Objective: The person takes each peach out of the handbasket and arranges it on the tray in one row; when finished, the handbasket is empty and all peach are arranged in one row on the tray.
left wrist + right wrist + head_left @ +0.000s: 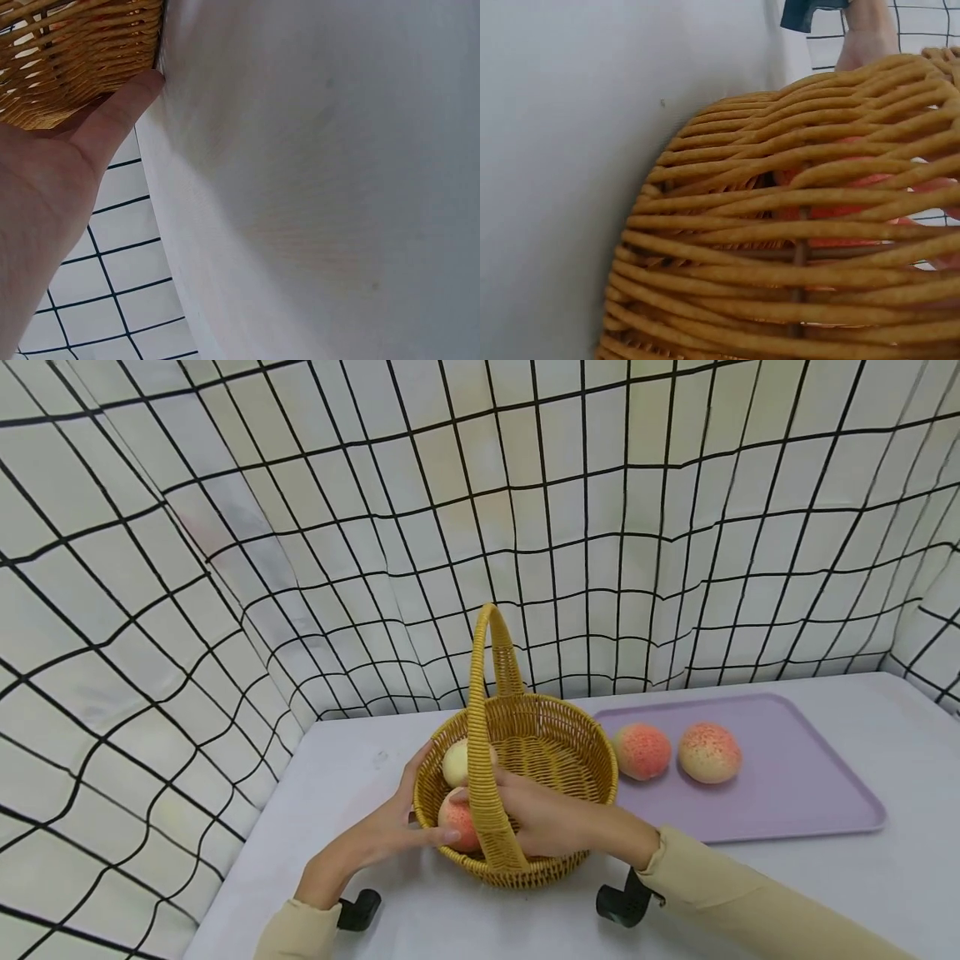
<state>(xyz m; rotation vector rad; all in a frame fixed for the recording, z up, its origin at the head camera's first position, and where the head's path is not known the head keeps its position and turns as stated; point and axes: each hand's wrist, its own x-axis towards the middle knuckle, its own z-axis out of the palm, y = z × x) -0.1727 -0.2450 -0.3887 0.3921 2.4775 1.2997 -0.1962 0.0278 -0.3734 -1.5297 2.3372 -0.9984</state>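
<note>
A wicker basket point(573, 768) with a tall arched handle stands on the white table. At its left side, my left hand point(386, 827) grips the wall, thumb over the rim and fingers outside. In the left wrist view a finger point(116, 116) lies along the woven wall point(82, 64). Reaching in beneath the handle, my right hand point(551, 817) holds a pink peach point(457, 822) inside the basket's left part. A pale cream peach point(455, 763) lies just behind it. The right wrist view shows woven wicker point(780, 202) with pinkish red behind it; the right fingers are mostly hidden.
A lilac tray point(795, 785) lies to the right of the basket, bearing a pink peach point(642, 751) and a pink-and-cream peach point(709, 752). White cloth with a black grid point(555, 552) hangs behind and to the left of the table point(337, 768).
</note>
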